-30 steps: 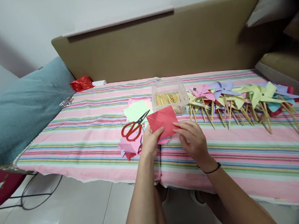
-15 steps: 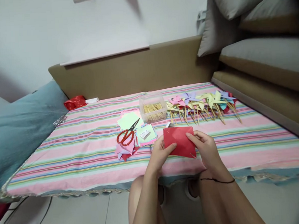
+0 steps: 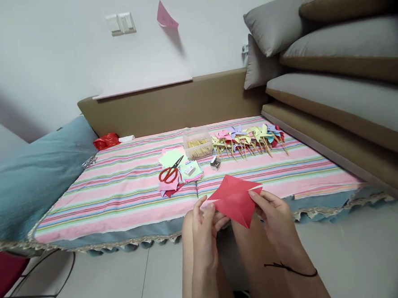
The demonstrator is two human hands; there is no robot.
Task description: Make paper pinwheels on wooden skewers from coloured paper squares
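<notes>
**Red paper square held over the lap, in front of the striped bed**

Compared with half a second ago, the red paper square (image 3: pixel 236 199) has been drawn back from above the bed edge to a position over the knees, and it now stands tilted on a corner rather than lying as a flat rectangle. The left hand (image 3: pixel 203 223) holds the square's left point, its fingers pressed together on the paper with the thumb at the edge. The right hand (image 3: pixel 273 214) pinches the right side between thumb and forefinger, the other fingers curled beneath. The paper shows cut slits running in from its corners.

On the striped bedcover (image 3: pixel 127 189) behind the hands lie red-handled scissors (image 3: pixel 169 172) on top of a stack of coloured paper sheets (image 3: pixel 173 162). Just to the right stands a clear plastic box of wooden sticks (image 3: pixel 198 144), and beside it a row of finished paper pinwheels (image 3: pixel 248 137). A small shiny object (image 3: pixel 215 163) lies near the sheets. A blue pillow (image 3: pixel 35 177) rests at the left end of the bed, and grey cushions (image 3: pixel 332 69) are stacked at the right.
</notes>
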